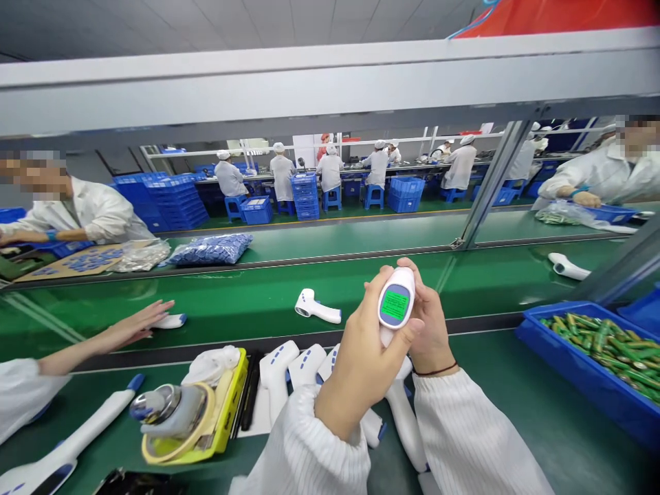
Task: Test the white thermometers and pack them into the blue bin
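Observation:
Both my hands hold a white infrared thermometer (396, 300) upright over the workbench, its green lit screen facing me. My left hand (361, 337) wraps the near left side, thumb below the screen. My right hand (432, 328) closes around the right side and top, a dark band at its wrist. The handle is mostly hidden by my fingers. Under my forearms, several more white thermometers (278, 368) lie in a row on the bench, partly covered by my sleeves. Beyond my hands, another thermometer (318, 307) lies on the green conveyor belt (247, 295).
A blue bin (531, 330) of green batteries stands at right. At left are a yellow tray (234, 399) with tape and a dispenser bottle, and a long white thermometer (77, 433). A co-worker's hand (137, 326) reaches over the belt. A metal post (489, 185) rises beyond.

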